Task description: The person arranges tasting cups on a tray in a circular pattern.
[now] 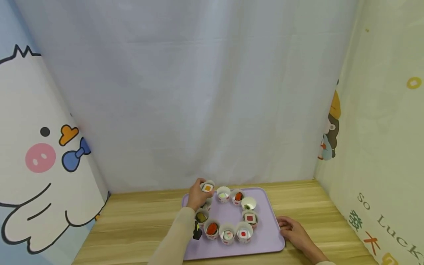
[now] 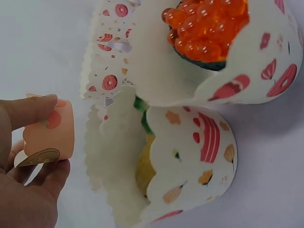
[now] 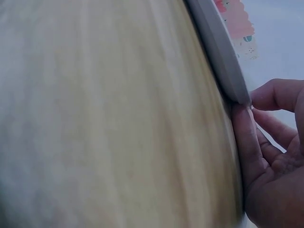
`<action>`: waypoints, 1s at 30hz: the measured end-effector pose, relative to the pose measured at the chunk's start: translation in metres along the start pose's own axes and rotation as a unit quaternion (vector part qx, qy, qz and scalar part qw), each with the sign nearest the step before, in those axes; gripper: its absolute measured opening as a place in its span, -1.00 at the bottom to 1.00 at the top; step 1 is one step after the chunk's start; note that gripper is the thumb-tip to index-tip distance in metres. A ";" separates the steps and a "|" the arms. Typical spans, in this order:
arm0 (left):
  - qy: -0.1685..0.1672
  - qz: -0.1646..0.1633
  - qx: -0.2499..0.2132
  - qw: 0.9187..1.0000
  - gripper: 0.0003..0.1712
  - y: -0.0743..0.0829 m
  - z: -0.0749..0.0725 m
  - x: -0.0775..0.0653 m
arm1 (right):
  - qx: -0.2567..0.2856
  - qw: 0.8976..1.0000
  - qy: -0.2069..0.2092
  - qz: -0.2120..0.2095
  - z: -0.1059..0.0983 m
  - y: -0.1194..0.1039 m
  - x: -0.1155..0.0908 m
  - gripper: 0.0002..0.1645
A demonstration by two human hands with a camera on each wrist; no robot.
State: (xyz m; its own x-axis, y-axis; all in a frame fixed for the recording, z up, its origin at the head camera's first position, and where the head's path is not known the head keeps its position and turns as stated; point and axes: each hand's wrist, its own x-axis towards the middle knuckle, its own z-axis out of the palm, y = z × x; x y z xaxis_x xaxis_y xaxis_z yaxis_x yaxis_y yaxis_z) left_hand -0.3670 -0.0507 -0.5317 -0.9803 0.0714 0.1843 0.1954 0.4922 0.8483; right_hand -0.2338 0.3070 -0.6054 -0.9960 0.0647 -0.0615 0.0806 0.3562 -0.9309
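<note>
My left hand pinches a small paper baking cup between thumb and fingers, raised over the tray's back left corner. That cup looks pinkish in the left wrist view; in the head view a square white sushi piece with an orange centre shows in it. At the right side of the lilac tray, my right hand grips the rim with its fingertips. More paper cups stand in a ring, among them one with orange roe sushi and one with a yellowish piece.
The tray lies on a wood-grain table. Inside the ring is bare tray surface. A cup with a red-centred square piece stands on the ring's right side. A pale curtain hangs behind, with printed cloths on both sides.
</note>
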 end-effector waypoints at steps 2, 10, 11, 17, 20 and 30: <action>0.002 -0.005 -0.004 1.000 -0.38 0.000 0.003 0.001 | 0.004 1.000 -0.004 -0.006 0.000 0.001 0.001 -0.36; 0.020 -0.005 0.005 1.000 -0.42 -0.005 0.013 0.006 | 0.023 1.000 -0.015 -0.005 0.000 0.005 0.003 -0.36; 0.019 -0.004 0.007 1.000 -0.42 -0.006 0.013 0.007 | 0.024 1.000 -0.015 -0.004 0.000 0.004 0.002 -0.36; 0.018 -0.011 -0.001 1.000 -0.42 -0.003 0.015 0.008 | 0.026 1.000 -0.012 -0.002 0.000 0.001 0.001 -0.35; 0.021 -0.018 -0.007 1.000 -0.42 -0.001 0.016 0.008 | 0.026 1.000 -0.014 -0.004 -0.001 0.001 0.001 -0.36; 0.031 -0.004 0.018 0.999 -0.39 -0.005 0.023 0.008 | 0.028 0.999 -0.019 0.004 -0.002 0.004 0.002 -0.33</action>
State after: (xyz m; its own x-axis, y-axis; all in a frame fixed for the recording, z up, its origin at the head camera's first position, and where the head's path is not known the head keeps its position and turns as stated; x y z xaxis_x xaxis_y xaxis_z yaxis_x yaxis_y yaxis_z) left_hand -0.3764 -0.0331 -0.5458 -0.9778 0.0138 0.2093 0.1854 0.5236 0.8315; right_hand -0.2355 0.3100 -0.6084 -0.9961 0.0325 -0.0822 0.0882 0.3030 -0.9489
